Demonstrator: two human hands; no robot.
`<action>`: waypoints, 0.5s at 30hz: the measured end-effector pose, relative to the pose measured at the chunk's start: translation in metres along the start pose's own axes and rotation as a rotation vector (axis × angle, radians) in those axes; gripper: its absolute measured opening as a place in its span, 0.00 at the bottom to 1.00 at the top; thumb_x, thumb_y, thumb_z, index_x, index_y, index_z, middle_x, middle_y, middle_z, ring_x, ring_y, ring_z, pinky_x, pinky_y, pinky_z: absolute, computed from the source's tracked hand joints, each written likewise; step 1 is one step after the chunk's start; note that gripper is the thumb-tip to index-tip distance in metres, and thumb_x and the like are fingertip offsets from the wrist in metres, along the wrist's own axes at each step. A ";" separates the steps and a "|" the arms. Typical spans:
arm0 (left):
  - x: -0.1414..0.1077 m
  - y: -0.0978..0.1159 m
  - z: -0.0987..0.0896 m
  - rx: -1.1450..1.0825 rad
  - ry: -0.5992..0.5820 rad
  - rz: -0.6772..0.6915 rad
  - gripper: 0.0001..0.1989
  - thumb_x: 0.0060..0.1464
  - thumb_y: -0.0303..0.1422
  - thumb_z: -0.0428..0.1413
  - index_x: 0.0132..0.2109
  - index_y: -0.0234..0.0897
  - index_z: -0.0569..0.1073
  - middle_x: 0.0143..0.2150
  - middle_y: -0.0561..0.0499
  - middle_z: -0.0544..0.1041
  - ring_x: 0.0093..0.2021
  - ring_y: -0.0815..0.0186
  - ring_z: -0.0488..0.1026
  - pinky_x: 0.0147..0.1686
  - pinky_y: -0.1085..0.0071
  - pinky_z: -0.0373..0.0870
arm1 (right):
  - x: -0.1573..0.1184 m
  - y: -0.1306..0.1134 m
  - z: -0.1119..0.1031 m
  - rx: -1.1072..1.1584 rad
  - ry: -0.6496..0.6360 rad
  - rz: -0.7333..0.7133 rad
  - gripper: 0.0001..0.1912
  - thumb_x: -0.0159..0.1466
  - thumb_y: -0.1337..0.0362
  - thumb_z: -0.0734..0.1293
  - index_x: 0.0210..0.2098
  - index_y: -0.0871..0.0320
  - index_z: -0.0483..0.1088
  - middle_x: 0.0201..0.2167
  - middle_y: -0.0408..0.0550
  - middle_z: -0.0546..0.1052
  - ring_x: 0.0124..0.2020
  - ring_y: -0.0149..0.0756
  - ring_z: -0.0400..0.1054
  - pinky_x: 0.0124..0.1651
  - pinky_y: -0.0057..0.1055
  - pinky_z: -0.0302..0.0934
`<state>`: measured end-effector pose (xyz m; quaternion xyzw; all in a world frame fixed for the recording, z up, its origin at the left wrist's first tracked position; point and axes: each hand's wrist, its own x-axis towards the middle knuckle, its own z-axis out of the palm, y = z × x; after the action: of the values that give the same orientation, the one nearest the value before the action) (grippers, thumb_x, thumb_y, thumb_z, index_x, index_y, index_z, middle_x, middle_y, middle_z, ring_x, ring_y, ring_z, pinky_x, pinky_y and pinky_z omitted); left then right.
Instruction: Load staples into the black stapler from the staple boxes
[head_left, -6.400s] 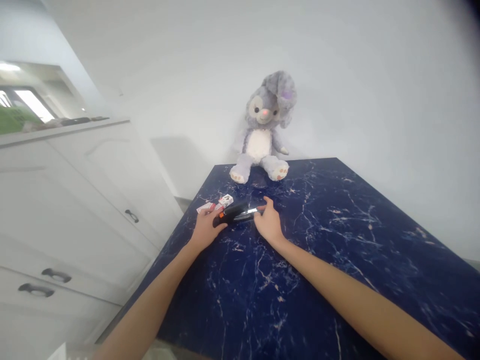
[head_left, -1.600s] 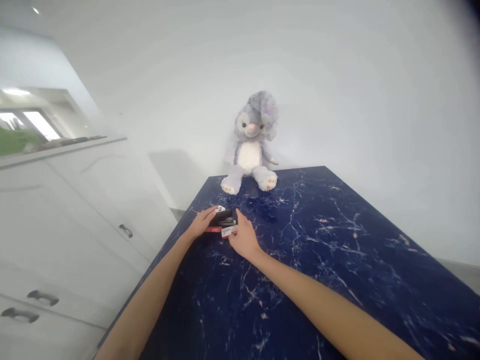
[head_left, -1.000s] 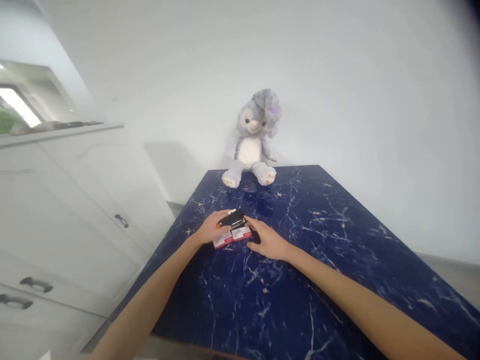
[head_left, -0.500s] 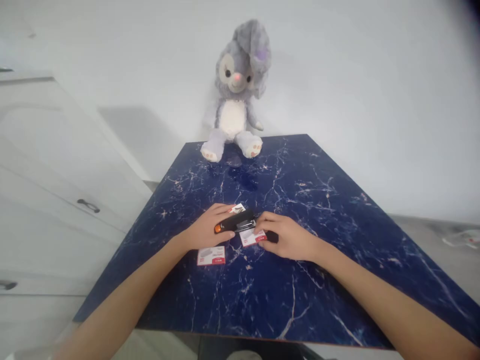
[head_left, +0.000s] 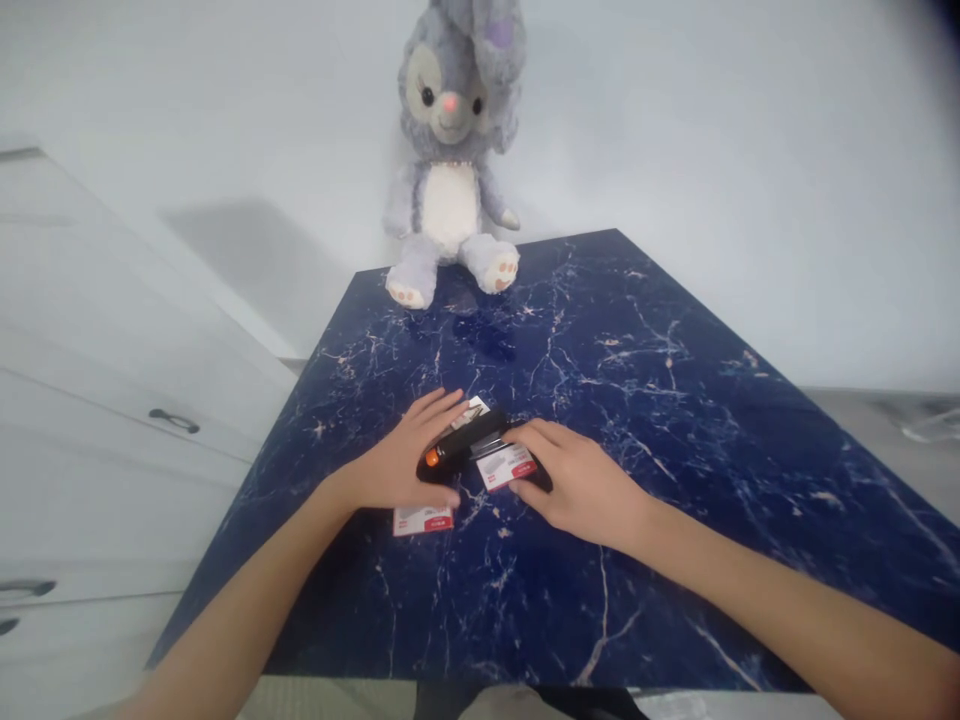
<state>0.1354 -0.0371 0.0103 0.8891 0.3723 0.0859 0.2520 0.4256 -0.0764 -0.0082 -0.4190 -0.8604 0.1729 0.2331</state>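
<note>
A black stapler [head_left: 471,436] with an orange tip lies slanted on the table between my hands. My left hand [head_left: 397,455] is beside its orange end, fingers stretched out and thumb apart. The thumb lies over the upper edge of a red-and-white staple box [head_left: 422,520]. My right hand [head_left: 577,478] is closed around the right side of a second, similar small box [head_left: 504,467], its fingertips near the stapler's metal part. A dark end shows under that hand; I cannot tell what it belongs to. A white printed card or box [head_left: 475,408] peeks out behind the stapler.
A grey plush rabbit [head_left: 450,200] sits at the far edge of the blue marbled table [head_left: 660,590], against the wall. A white cabinet [head_left: 97,430] with dark handles stands on the left. A pale bundle [head_left: 930,425] is beyond the table's right edge.
My left hand has opened: its thumb has come off the stapler and down over the left box. The right hand stays at the other box. The view has tipped slightly downward.
</note>
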 end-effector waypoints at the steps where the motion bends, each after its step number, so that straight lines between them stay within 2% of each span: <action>1: -0.003 -0.001 -0.003 -0.022 -0.073 -0.020 0.60 0.45 0.56 0.65 0.75 0.47 0.41 0.77 0.43 0.41 0.74 0.39 0.37 0.69 0.40 0.48 | 0.000 0.001 0.001 0.023 0.003 0.008 0.20 0.62 0.68 0.68 0.53 0.54 0.64 0.48 0.50 0.73 0.45 0.44 0.71 0.47 0.43 0.70; 3: -0.007 -0.002 -0.006 -0.050 -0.159 -0.065 0.64 0.41 0.57 0.67 0.75 0.48 0.39 0.77 0.43 0.40 0.74 0.38 0.37 0.68 0.40 0.51 | 0.000 0.001 0.002 0.054 0.010 0.029 0.20 0.62 0.68 0.68 0.53 0.53 0.64 0.52 0.50 0.71 0.43 0.42 0.72 0.45 0.42 0.71; 4: -0.008 -0.002 -0.006 -0.057 -0.153 -0.086 0.64 0.41 0.57 0.67 0.75 0.47 0.40 0.77 0.42 0.41 0.74 0.38 0.38 0.68 0.40 0.51 | 0.000 0.001 0.003 0.061 0.017 0.044 0.21 0.62 0.68 0.68 0.53 0.53 0.63 0.54 0.51 0.70 0.42 0.41 0.73 0.45 0.42 0.71; 6: -0.008 -0.002 -0.002 -0.057 -0.076 -0.116 0.62 0.41 0.57 0.66 0.74 0.47 0.42 0.76 0.43 0.43 0.74 0.39 0.39 0.68 0.40 0.50 | -0.001 0.000 0.006 0.070 0.051 0.070 0.22 0.62 0.68 0.68 0.54 0.52 0.63 0.59 0.52 0.66 0.42 0.40 0.73 0.44 0.42 0.71; 8: -0.004 -0.002 0.003 -0.039 -0.006 -0.115 0.61 0.42 0.58 0.66 0.74 0.47 0.44 0.76 0.43 0.45 0.74 0.41 0.39 0.69 0.41 0.49 | -0.001 -0.001 0.007 0.077 0.095 0.080 0.22 0.61 0.69 0.69 0.54 0.53 0.63 0.60 0.54 0.64 0.47 0.43 0.72 0.48 0.44 0.71; 11: 0.000 -0.003 0.007 0.011 0.032 -0.090 0.59 0.44 0.58 0.65 0.74 0.46 0.44 0.76 0.43 0.44 0.75 0.43 0.40 0.70 0.43 0.48 | -0.001 -0.001 0.009 0.084 0.115 0.066 0.17 0.61 0.68 0.70 0.48 0.54 0.64 0.54 0.53 0.69 0.53 0.47 0.67 0.53 0.47 0.68; 15: 0.000 -0.006 0.005 0.091 0.093 -0.068 0.60 0.45 0.57 0.65 0.75 0.44 0.40 0.76 0.42 0.44 0.75 0.42 0.38 0.70 0.42 0.47 | 0.003 0.001 0.010 0.079 0.092 0.067 0.14 0.62 0.66 0.71 0.44 0.54 0.65 0.46 0.50 0.73 0.47 0.46 0.68 0.49 0.45 0.67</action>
<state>0.1334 -0.0356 0.0028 0.8815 0.4171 0.1017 0.1967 0.4196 -0.0746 -0.0166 -0.4453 -0.8268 0.1950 0.2829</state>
